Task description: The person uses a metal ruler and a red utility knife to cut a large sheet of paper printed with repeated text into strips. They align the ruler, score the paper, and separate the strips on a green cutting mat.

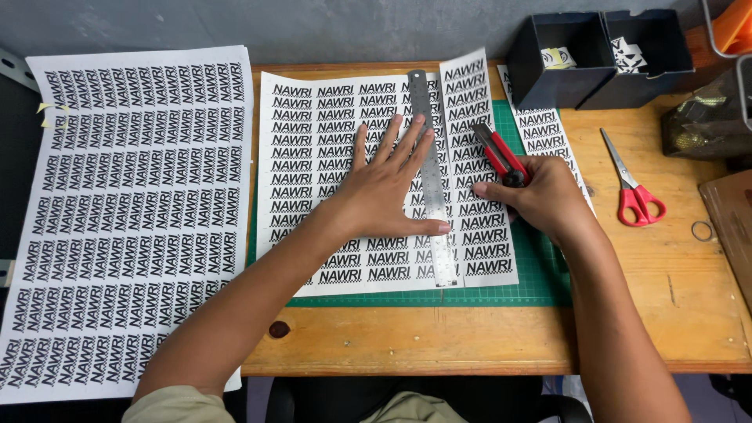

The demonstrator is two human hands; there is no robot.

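Two hands work: left hand flat, fingers spread, pins the stiff steel ruler on the thin label sheet; right hand, at 3 o'clock, grips the red utility knife.

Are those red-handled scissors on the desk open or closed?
Closed. The scissors lie flat on the wooden desk, their blades together in a single point and the two red loops side by side. Neither hand touches them.
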